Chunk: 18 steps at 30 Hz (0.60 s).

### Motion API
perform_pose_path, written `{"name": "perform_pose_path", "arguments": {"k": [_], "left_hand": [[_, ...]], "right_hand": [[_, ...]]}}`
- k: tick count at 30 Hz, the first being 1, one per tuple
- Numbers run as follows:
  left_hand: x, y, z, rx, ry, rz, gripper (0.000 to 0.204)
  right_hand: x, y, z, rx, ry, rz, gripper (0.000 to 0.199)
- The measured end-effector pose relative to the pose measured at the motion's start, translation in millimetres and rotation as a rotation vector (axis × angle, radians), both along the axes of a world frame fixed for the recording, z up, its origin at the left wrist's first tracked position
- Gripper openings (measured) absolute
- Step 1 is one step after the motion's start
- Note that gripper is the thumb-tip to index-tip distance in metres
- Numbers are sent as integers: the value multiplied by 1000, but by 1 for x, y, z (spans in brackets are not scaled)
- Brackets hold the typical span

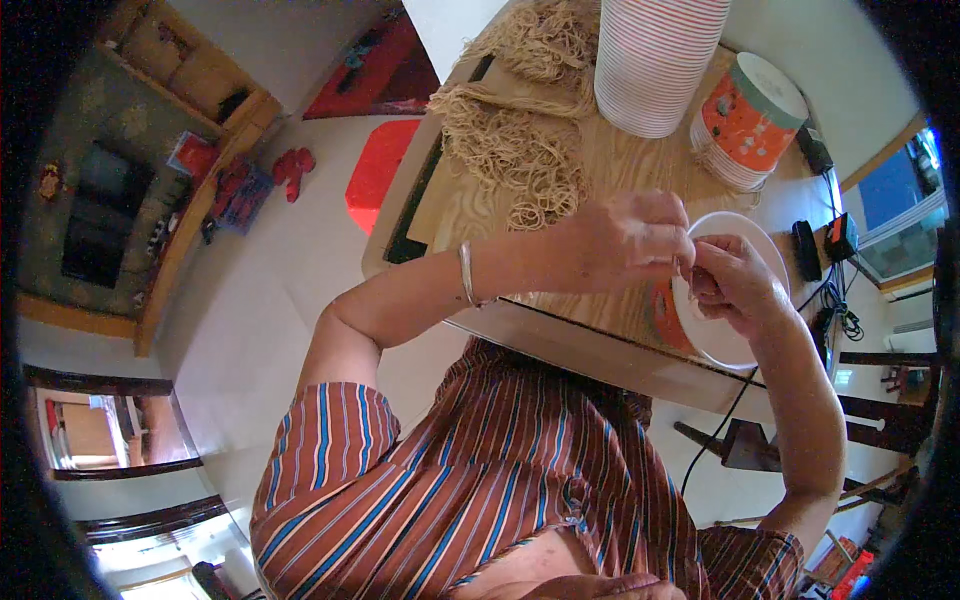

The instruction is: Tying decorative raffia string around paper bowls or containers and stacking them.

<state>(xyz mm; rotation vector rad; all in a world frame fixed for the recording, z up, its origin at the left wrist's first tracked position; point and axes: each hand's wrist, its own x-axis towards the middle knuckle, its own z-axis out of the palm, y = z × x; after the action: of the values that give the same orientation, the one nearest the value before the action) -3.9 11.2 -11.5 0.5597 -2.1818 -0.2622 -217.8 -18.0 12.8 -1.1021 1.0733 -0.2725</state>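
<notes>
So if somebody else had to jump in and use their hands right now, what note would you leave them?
Left hand: fingers pinched together over the white round paper cup, meeting the right hand.
Right hand: fingers curled at the cup's open mouth. Whatever is pinched between the two hands is too small to tell.
The cup lies tilted at the near edge of the wooden table.
Pile of tan rubber bands: on the table, ahead of the left hand.
Tall stack of white cups with red rims and a shorter orange stack: at the far side.
Done and left: how many cups are finished cannot be told.
</notes>
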Motion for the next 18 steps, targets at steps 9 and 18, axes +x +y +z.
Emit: {"name": "perform_pose_path", "arguments": {"k": [9, 18], "left_hand": [[-16, 5, -20, -127, 113, 28, 21], [-13, 17, -23, 299, 284, -18, 9]], "right_hand": [[7, 10, -5, 69, -86, -93, 24], [6, 17, -2, -85, -25, -37, 25]]}}
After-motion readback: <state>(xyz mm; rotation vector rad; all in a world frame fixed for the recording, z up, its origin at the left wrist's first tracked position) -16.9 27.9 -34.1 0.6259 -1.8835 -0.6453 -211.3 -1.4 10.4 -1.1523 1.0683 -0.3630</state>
